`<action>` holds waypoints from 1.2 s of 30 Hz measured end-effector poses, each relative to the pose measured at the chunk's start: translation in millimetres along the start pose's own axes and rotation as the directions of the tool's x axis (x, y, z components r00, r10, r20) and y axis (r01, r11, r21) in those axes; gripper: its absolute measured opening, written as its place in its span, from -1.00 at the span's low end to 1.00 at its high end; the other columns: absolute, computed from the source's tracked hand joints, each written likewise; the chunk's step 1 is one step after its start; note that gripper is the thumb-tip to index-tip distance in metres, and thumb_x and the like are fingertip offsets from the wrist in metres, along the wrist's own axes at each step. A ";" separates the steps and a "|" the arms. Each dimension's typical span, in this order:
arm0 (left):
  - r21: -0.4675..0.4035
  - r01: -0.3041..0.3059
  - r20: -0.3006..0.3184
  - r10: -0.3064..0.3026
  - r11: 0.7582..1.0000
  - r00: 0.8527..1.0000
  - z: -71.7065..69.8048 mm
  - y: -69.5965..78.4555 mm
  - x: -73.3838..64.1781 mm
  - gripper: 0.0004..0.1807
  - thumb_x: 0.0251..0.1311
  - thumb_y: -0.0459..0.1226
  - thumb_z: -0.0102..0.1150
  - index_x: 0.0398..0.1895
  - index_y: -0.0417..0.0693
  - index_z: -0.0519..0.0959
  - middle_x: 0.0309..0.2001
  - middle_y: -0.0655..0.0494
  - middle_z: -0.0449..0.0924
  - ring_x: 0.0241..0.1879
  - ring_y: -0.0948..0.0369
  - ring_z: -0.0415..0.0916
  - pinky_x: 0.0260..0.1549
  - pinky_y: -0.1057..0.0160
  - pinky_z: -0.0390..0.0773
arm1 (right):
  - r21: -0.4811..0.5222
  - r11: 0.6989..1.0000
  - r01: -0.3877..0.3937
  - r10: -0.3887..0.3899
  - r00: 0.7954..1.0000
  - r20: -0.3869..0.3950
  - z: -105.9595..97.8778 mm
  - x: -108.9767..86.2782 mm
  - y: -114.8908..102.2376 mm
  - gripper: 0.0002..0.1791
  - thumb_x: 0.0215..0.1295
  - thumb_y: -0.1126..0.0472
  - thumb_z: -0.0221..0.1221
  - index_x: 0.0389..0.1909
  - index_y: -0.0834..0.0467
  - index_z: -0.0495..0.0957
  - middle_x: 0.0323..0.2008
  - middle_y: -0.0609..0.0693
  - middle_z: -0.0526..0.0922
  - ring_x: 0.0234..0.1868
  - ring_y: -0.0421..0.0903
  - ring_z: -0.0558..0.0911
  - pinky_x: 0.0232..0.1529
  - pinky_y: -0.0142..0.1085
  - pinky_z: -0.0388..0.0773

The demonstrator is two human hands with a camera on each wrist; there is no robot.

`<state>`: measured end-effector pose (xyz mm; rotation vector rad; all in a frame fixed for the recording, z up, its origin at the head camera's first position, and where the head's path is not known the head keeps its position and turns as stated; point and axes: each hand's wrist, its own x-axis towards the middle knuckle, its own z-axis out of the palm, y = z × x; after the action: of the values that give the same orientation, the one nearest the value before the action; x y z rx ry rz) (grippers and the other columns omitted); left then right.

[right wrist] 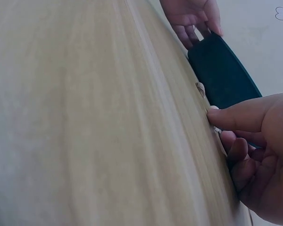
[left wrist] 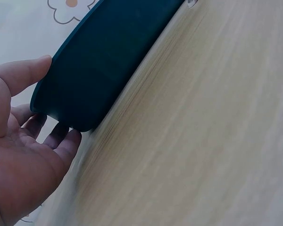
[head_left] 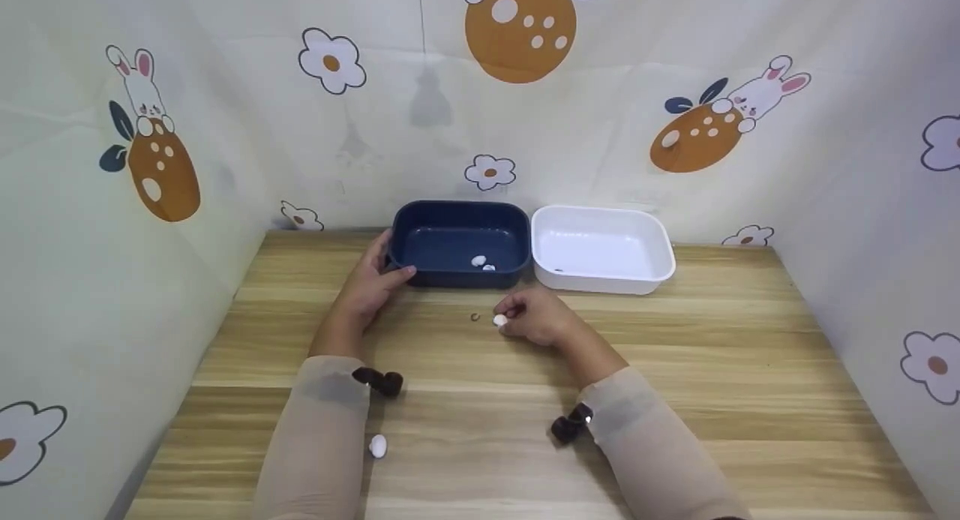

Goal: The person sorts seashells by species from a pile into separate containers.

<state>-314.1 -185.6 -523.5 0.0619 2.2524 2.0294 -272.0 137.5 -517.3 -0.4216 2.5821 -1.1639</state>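
Observation:
My left hand (head_left: 367, 284) grips the left end of a dark blue plastic box (head_left: 461, 278). Its thumb lies on the box's front rim, and in the left wrist view the other fingers (left wrist: 68, 146) curl against the end wall. Just in front of the boxes, my right hand (head_left: 536, 316) pinches a small white rounded piece (head_left: 500, 320) at the table top. Left of that piece lies a tiny dark C-shaped ring (head_left: 475, 317). Inside the blue box are two small white pieces (head_left: 478, 261) near the right front corner. What exactly the white pieces are, I cannot tell.
Against the blue box's right side stands a white box (head_left: 604, 284) with a tiny dark thing (head_left: 559, 270) in it. Another white oval piece (head_left: 378, 446) lies on the wooden table (head_left: 465, 460) beside my left forearm. A printed curtain (head_left: 247, 130) encloses the back and sides.

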 end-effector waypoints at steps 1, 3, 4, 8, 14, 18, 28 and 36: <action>-0.002 -0.001 0.001 0.001 1.000 1.000 -0.1 0.0 0.1 0.00 0.38 -0.32 0.37 0.77 0.08 0.01 0.76 0.04 0.03 0.77 0.07 -0.13 0.75 0.04 -0.16 | -0.004 1.000 0.002 -0.002 1.000 0.000 -0.1 -0.1 0.0 -0.70 0.16 0.34 0.49 -0.06 0.20 0.80 -0.19 -0.02 0.78 -0.13 -0.21 0.62 0.00 -0.37 0.59; -0.006 -0.002 0.001 0.002 1.000 1.000 -0.4 0.0 0.3 0.00 0.38 -0.33 0.37 0.77 0.07 0.01 0.76 0.03 0.03 0.76 0.08 -0.12 0.75 0.04 -0.15 | -0.008 1.000 -0.001 0.001 1.000 0.001 0.0 -0.2 0.0 -0.71 0.15 0.34 0.49 -0.07 0.20 0.81 -0.19 -0.02 0.79 -0.13 -0.21 0.62 0.01 -0.35 0.60; -0.006 0.000 -0.001 0.000 1.000 1.000 -0.4 0.2 0.0 0.00 0.38 -0.32 0.37 0.76 0.08 0.03 0.75 0.04 0.05 0.76 0.09 -0.11 0.75 0.06 -0.14 | -0.009 1.000 -0.001 0.001 1.000 0.001 0.0 -0.3 -0.2 -0.71 0.16 0.33 0.49 -0.07 0.19 0.81 -0.19 -0.02 0.79 -0.14 -0.20 0.62 0.00 -0.35 0.60; -0.010 -0.001 0.006 0.001 1.000 1.000 -0.6 -0.3 -0.7 -0.01 0.40 -0.33 0.35 0.77 0.07 0.00 0.76 0.03 0.01 0.76 0.07 -0.12 0.75 0.05 -0.11 | -0.022 1.000 0.004 -0.004 1.000 0.000 0.4 -0.6 0.3 -0.75 0.18 0.30 0.50 -0.10 0.16 0.81 -0.24 -0.06 0.77 -0.18 -0.22 0.61 -0.03 -0.36 0.58; -0.006 -0.007 0.014 0.007 1.000 1.000 -1.1 -2.0 -0.1 -0.02 0.42 -0.33 0.32 0.77 0.04 -0.02 0.76 0.02 0.00 0.77 0.05 -0.14 0.74 0.03 -0.09 | 0.018 1.000 -0.006 0.006 1.000 -0.004 -0.3 -1.4 0.1 -0.80 0.20 0.28 0.49 -0.14 0.13 0.81 -0.34 -0.14 0.69 -0.25 -0.24 0.58 -0.16 -0.40 0.53; -0.007 -0.005 0.008 0.005 1.000 1.000 -0.8 -1.1 -1.1 -0.01 0.41 -0.34 0.33 0.77 0.04 -0.01 0.76 -0.01 0.01 0.76 0.02 -0.11 0.74 0.01 -0.06 | 0.049 0.999 -0.007 0.008 1.000 -0.005 -2.1 -1.6 -0.4 -0.81 0.20 0.29 0.48 -0.16 0.13 0.81 -0.34 -0.13 0.71 -0.28 -0.24 0.58 -0.21 -0.41 0.53; -0.018 -0.005 0.006 0.005 1.000 1.000 -0.6 -0.7 -1.5 0.00 0.39 -0.33 0.36 0.77 0.06 0.00 0.75 -0.06 0.04 0.76 0.00 -0.09 0.74 0.02 -0.04 | 0.147 0.987 -0.065 0.067 0.998 -0.010 -14.7 -5.3 -12.0 -0.72 0.17 0.37 0.41 -0.07 0.19 0.77 -0.22 -0.02 0.76 -0.21 -0.17 0.64 -0.20 -0.41 0.60; -0.010 0.002 0.010 -0.002 1.000 1.000 -1.0 -0.3 -0.9 0.00 0.40 -0.33 0.34 0.77 0.05 -0.03 0.77 0.00 -0.05 0.77 0.03 -0.16 0.75 0.04 -0.13 | 0.190 0.979 -0.069 0.083 0.994 -0.070 -28.1 -4.9 -24.4 -0.70 0.22 0.28 0.39 -0.01 0.19 0.76 -0.19 0.00 0.78 -0.21 -0.16 0.66 -0.19 -0.40 0.61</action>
<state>-313.2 -186.8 -523.6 0.0685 2.2353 2.0342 -274.0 142.9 -480.2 -0.2385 2.4976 -1.4058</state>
